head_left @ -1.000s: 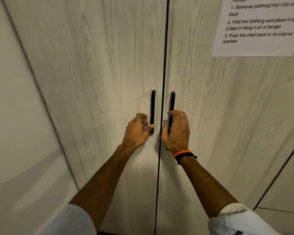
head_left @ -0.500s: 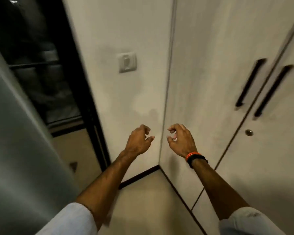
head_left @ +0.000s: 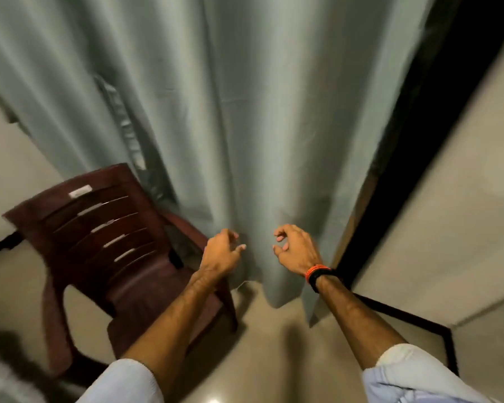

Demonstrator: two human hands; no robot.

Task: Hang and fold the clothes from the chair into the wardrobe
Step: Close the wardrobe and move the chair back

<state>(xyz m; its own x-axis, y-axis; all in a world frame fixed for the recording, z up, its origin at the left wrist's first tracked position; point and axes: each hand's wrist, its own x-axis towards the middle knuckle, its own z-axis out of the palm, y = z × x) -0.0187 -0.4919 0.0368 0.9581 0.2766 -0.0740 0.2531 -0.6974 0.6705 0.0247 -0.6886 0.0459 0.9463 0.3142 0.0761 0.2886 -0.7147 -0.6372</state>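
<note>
Wardrobe gone from view, curtain (head_left: 245, 112) ahead, chair (head_left: 105, 242) (bare), hands empty, loosely curled.

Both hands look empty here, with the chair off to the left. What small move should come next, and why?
Probably reach the left hand toward the chair. Both it and the right hand hang loosely curled, holding nothing, before the curtain; no clothes are plainly visible on the chair.

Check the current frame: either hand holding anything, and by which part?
Nothing is held. The left hand and right hand hang loosely curled in front of the curtain, gripping nothing. The chair stands untouched, to the left.
</note>
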